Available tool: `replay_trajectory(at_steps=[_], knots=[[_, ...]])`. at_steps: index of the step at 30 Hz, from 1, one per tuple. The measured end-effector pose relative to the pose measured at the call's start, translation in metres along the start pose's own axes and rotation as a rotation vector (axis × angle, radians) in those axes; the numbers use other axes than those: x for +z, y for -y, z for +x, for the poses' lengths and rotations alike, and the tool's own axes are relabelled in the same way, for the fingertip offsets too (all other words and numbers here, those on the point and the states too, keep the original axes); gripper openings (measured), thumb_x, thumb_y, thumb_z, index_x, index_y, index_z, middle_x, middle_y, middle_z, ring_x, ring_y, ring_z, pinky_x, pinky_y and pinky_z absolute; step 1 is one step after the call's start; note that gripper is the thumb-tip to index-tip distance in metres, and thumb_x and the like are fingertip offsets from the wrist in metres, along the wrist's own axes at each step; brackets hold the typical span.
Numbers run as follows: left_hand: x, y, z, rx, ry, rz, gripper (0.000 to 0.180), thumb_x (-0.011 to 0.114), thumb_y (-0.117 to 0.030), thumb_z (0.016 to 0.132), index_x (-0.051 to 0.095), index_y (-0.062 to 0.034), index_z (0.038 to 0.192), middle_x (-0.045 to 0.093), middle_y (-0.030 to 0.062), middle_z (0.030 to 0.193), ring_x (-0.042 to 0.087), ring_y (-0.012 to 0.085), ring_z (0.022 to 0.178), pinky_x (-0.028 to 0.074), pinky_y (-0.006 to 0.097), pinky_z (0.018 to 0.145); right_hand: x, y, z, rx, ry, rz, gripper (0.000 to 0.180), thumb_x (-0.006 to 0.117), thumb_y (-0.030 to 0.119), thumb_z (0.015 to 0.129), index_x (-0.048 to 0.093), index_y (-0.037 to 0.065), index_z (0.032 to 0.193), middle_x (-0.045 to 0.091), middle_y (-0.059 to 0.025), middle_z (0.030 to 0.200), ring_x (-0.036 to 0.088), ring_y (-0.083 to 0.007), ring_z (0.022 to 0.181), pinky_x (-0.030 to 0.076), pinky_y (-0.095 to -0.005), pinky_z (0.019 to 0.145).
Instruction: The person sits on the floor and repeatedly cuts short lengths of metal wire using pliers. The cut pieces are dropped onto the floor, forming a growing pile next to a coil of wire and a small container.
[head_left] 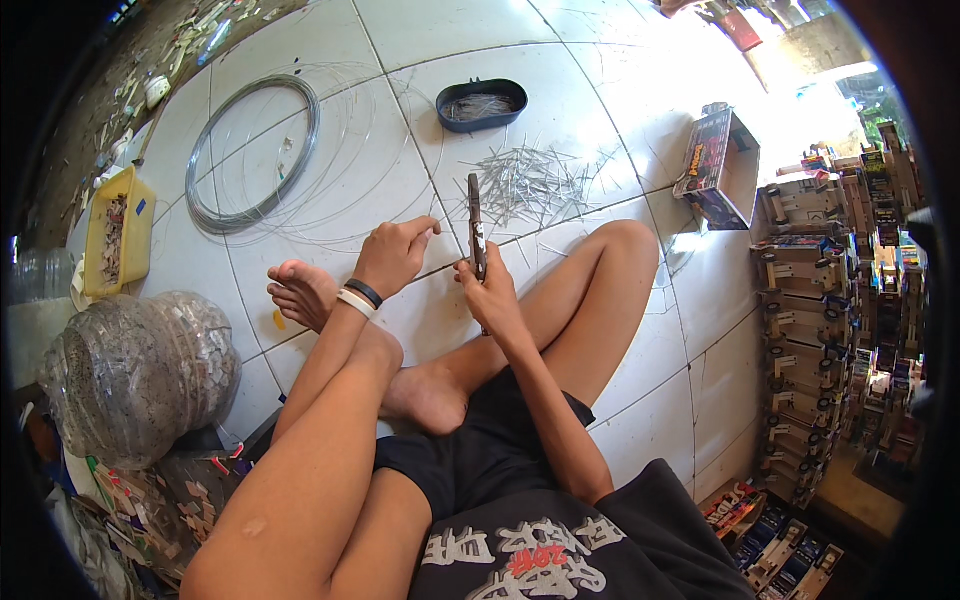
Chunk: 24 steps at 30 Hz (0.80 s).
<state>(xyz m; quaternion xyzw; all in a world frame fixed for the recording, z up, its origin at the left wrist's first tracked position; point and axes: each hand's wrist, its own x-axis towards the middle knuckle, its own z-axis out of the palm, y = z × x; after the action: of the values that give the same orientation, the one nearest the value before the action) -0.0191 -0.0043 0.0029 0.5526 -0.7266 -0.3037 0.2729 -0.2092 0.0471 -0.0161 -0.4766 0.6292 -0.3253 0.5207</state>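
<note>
My right hand [490, 292] grips dark pliers [476, 215], seen edge-on, pointing away from me above the tiles. To its left, my left hand [395, 255] has its thumb and index finger brought together, the index reaching toward the pliers. Anything pinched there is too thin to make out. Loose loops of thin wire spread near the left hand from a grey wire coil [203, 215] lying at the far left. Just past the pliers lies a pile of short cut wire pieces [535, 185]. Behind the pile, a dark oval tray [484, 123] holds more wire pieces.
On the left are a yellow tub [138, 212] of scraps and a large round clear plastic bottle [140, 375]. A printed cardboard box [720, 170] stands on the right, beside stacked wooden toy trucks [805, 340]. My legs are bent around the work spot on white tiles [640, 420].
</note>
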Motion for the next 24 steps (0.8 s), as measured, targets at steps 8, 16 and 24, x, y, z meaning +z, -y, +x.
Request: replay_trajectory(at_steps=[8, 16, 24], knots=[[-0.002, -0.001, 0.001, 0.002, 0.013, 0.011, 0.017, 0.059, -0.013, 0.1, 0.074, -0.0105, 0.108, 0.056, 0.0166, 0.059, 0.058, 0.0344, 0.054, 0.044, 0.044, 0.056, 0.004, -0.004, -0.006, -0.092, -0.018, 0.011, 0.042, 0.061, 0.014, 0.102, 0.047, 0.005, 0.141, 0.069, -0.0193, 0.089, 0.067, -0.0314, 0.08, 0.052, -0.043, 0.075], [-0.001, 0.0, 0.0, -0.008, 0.023, 0.015, 0.016, 0.059, -0.014, 0.101, 0.073, -0.0112, 0.108, 0.056, 0.017, 0.059, 0.058, 0.036, 0.055, 0.044, 0.045, 0.057, -0.001, 0.002, -0.007, -0.035, -0.035, -0.135, 0.031, 0.063, 0.017, 0.1, 0.054, -0.002, 0.123, 0.068, -0.021, 0.085, 0.067, -0.0343, 0.079, 0.052, -0.0448, 0.075], [0.001, 0.001, 0.001, 0.024, 0.017, 0.027, 0.016, 0.059, -0.015, 0.101, 0.073, -0.0109, 0.107, 0.059, 0.0176, 0.062, 0.061, 0.0375, 0.059, 0.046, 0.046, 0.059, -0.006, 0.016, -0.008, 0.043, -0.025, -0.223, 0.027, 0.06, 0.018, 0.101, 0.053, 0.002, 0.121, 0.069, -0.0257, 0.084, 0.068, -0.0455, 0.078, 0.05, -0.0533, 0.073]])
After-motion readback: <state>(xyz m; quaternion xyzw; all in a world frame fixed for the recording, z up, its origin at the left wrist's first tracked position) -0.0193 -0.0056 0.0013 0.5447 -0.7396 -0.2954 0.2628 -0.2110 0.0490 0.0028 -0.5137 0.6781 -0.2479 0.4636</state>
